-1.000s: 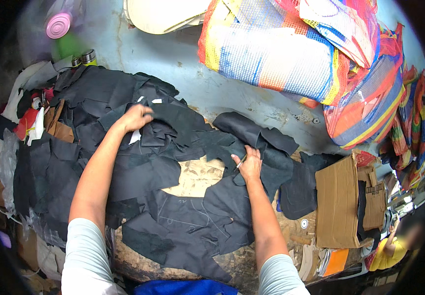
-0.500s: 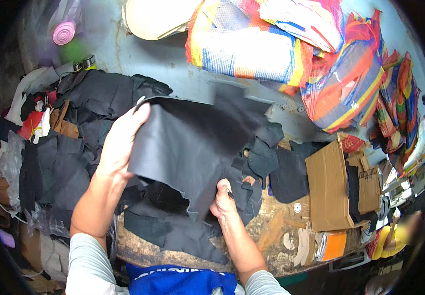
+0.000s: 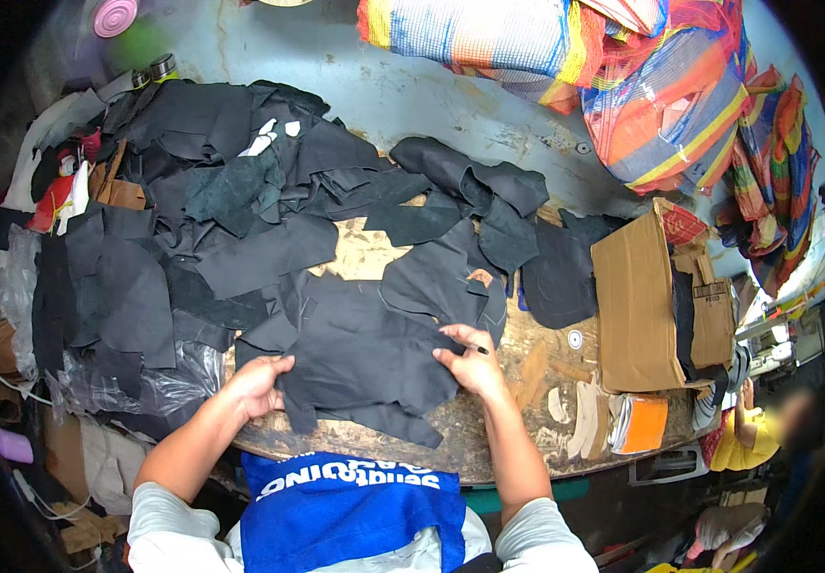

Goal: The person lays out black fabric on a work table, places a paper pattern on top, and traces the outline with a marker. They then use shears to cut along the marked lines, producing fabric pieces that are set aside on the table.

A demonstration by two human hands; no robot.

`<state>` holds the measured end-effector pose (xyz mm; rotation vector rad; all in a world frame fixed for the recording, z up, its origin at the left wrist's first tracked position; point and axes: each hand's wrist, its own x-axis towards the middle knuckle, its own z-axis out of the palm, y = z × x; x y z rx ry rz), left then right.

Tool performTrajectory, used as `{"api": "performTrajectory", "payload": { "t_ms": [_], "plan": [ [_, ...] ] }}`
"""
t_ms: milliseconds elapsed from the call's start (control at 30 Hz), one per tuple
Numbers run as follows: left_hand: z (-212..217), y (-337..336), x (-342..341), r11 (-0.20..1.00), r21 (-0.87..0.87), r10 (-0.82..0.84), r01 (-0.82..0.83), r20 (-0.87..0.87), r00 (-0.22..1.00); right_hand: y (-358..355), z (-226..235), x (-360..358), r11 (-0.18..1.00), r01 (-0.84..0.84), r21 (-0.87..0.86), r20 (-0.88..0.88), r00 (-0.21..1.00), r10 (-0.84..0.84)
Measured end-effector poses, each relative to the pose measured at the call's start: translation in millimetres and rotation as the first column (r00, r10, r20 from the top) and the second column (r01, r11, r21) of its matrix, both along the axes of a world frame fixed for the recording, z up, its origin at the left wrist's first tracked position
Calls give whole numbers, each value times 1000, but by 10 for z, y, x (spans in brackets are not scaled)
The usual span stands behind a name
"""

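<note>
A black leather piece [image 3: 369, 334] lies low over the front of the wooden table [image 3: 269, 435], between my two hands. My left hand [image 3: 261, 384] pinches its left edge, thumb on top. At the opposite edge, my right hand [image 3: 472, 361] grips the leather with thumb and fingers. A thin dark pen-like tool [image 3: 477, 350] is tucked in my right hand; most of it is hidden. Another black piece [image 3: 388, 420] shows beneath the near edge. Beyond, a rounded black cut piece [image 3: 436, 272] overlaps other dark scraps.
Black leather scraps [image 3: 135, 286] heap across the left and back. An open cardboard box [image 3: 627, 310] stands at right, behind an orange-faced stack [image 3: 646, 423] and beige strips [image 3: 584, 420]. Striped mesh bags [image 3: 665, 105] hang above. A person in yellow [image 3: 756, 444] is at far right.
The leather piece has come down from raised and tilted to nearly flat on the table. My left hand has lowered; my right hand has moved slightly right and now grips the edge.
</note>
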<state>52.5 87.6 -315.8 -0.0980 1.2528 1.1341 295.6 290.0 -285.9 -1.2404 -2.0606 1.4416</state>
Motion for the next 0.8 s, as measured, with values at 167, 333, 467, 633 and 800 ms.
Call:
{"api": "performTrajectory", "payload": {
  "t_ms": [167,333,467,633,800],
  "plan": [
    [138,-124,1,917,382,4,112,-290,957,-18,32,205,998,55,-5,-299,953,-54],
    [607,-142,-10,729,639,204,245,-545,813,-61,452,284,986,149,-73,-596,786,-163],
    [782,-209,-21,690,670,276,275,-595,755,-148,644,313,984,160,-73,-654,737,-169],
    [821,-280,-5,693,646,260,320,-638,725,-228,718,360,987,153,-50,-692,707,-145],
    [799,-320,2,691,659,242,297,-598,764,-249,716,420,989,144,-23,-715,689,-117]
  ]
}}
